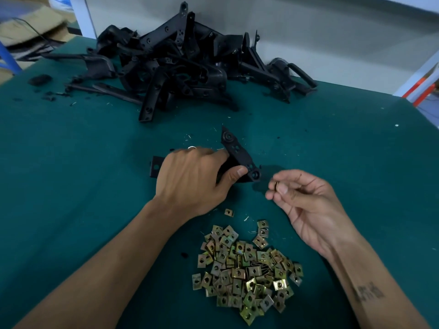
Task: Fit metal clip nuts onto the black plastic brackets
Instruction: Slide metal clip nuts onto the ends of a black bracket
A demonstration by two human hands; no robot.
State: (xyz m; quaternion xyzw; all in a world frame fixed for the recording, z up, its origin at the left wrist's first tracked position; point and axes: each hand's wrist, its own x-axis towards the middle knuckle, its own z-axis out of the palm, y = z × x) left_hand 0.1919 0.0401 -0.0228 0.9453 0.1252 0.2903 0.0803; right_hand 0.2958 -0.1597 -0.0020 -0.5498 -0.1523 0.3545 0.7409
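My left hand [194, 179] grips a black plastic bracket [237, 153] just above the green table, thumb pressed near its lower end, where a round boss sits. The bracket's far tip points up and away; another end sticks out to the left of my hand. My right hand [306, 203] is a short way to the right of that lower end and pinches a small metal clip nut [276, 185] between thumb and fingertips; most of the nut is hidden. A heap of several brass-coloured clip nuts [247, 269] lies near the table's front edge between my forearms.
A big pile of black plastic brackets [180, 65] lies at the back of the green table [71, 162], against a white wall. Small black scraps [40, 80] and metal shavings are scattered at the far left. A single loose clip nut [228, 212] lies apart from the heap.
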